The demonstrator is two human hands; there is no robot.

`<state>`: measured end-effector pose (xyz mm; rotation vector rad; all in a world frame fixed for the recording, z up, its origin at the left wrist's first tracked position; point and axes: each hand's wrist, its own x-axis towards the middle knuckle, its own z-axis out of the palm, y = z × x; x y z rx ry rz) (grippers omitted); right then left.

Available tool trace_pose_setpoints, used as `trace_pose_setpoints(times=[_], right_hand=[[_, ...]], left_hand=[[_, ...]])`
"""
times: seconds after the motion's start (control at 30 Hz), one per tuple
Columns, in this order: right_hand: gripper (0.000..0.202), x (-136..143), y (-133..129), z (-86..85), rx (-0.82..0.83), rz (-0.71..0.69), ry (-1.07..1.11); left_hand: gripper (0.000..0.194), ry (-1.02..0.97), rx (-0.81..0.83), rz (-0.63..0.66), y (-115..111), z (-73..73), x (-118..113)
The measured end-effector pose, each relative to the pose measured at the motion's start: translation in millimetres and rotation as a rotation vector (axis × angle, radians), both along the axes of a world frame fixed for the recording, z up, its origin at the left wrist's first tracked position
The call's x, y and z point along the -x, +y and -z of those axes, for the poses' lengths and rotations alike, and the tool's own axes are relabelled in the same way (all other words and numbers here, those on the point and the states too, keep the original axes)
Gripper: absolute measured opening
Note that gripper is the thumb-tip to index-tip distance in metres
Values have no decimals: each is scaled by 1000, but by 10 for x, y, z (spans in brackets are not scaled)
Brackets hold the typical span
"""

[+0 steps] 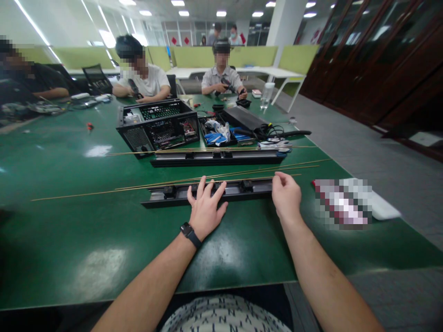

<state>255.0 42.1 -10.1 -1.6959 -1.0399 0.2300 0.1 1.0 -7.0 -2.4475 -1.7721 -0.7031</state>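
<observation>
1. The near black rail (251,197) is laid across the green surface (104,235), at 12 o'clock from the wearer; small black blocks (169,191) are seated along it.
2. The left hand (206,208) is placed over the middle of this rail, palm down, with its fingers spread well apart.
3. The right hand (287,196) is held at the rail's 3 o'clock end. Its fingers are curled together; whether anything is clamped by them cannot be told.
4. Thin golden rods (155,186) are stretched along the rail's 12 o'clock side, and some are passed behind the left fingertips.
5. Farther at 12 o'clock, a second black rail (238,161) is seen, nearly parallel.
6. An opened computer case (128,137) is set at 11 o'clock, beside a tray with blue-white gloves (218,133).
7. At 2 o'clock, a white object (386,205) is placed near the surface's edge.
</observation>
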Motion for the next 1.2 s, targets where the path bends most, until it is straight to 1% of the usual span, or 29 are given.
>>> trace_pose_setpoints(times=[0.07,0.17,0.27,0.37,0.47,0.6,0.87,0.97,1.07,1.2], right_hand=[[41,26,-28,-21,42,8,-118],[42,119,-70,-70,74,-32,-270],[42,182,-88,-90,69,-72,-355],[43,175,-85,-88,83,-64,-357],[44,154,-86,-92,140,-26,-347],[41,169,-103,-112,166,-22,-380],[38,248,-122,-101,117,-122,-435],[37,257,-123,-95,111,-133,-430],[38,229,-117,-91,103,-94,-421],[40,189,-104,-80,136,-16,-431]], left_hand=[[60,0,-2,1,-1,-1,1],[60,-2,-9,0,-1,-2,0],[60,-1,-12,-1,-2,-2,-3],[61,0,-9,0,-4,-1,-5],[61,-4,-11,1,-2,5,-4],[62,-3,-14,0,6,19,-1],[61,-3,-22,-4,5,24,-6],[61,4,-18,-3,4,20,-6],[62,7,-14,-3,5,19,-3],[62,6,-11,-4,4,19,1]])
